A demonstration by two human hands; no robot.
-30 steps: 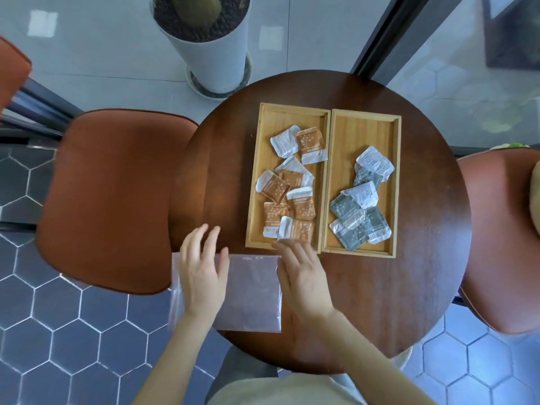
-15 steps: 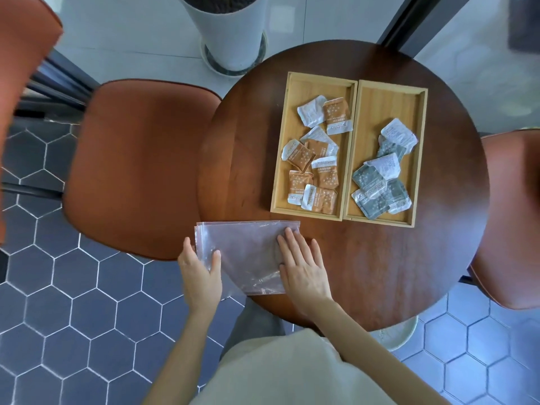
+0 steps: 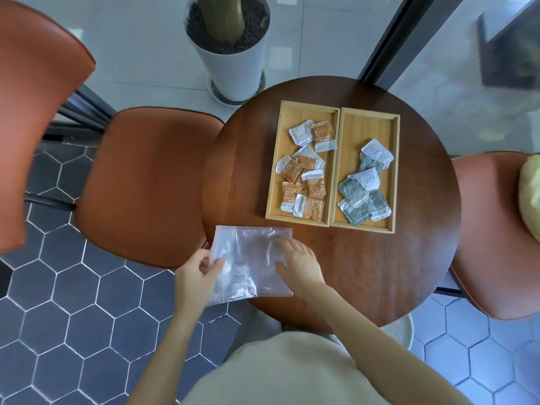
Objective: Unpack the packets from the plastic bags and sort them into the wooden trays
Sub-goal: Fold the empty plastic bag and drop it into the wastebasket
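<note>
An empty clear plastic bag [image 3: 248, 258] lies at the near left edge of the round dark wooden table [image 3: 380, 273], partly hanging over it. My left hand [image 3: 197, 273] pinches the bag's left edge between thumb and fingers. My right hand [image 3: 301, 264] lies flat on the bag's right part, fingers spread. Two wooden trays stand side by side further back. The left tray [image 3: 282, 159] holds several orange packets [image 3: 314, 188]. The right tray [image 3: 393, 171] holds several grey-green packets [image 3: 359, 200], some turned white side up.
An orange chair [image 3: 146, 185] stands left of the table, another orange chair [image 3: 496, 235] to the right with a yellowish object [image 3: 530, 200] on it. A white planter [image 3: 233, 54] sits on the floor behind the table. A glass wall rises at the back right.
My left hand has closed its thumb and fingers on the bag's left edge, which has lifted and crumpled a little. My right hand stays flat on the bag. The camera view has shifted.
</note>
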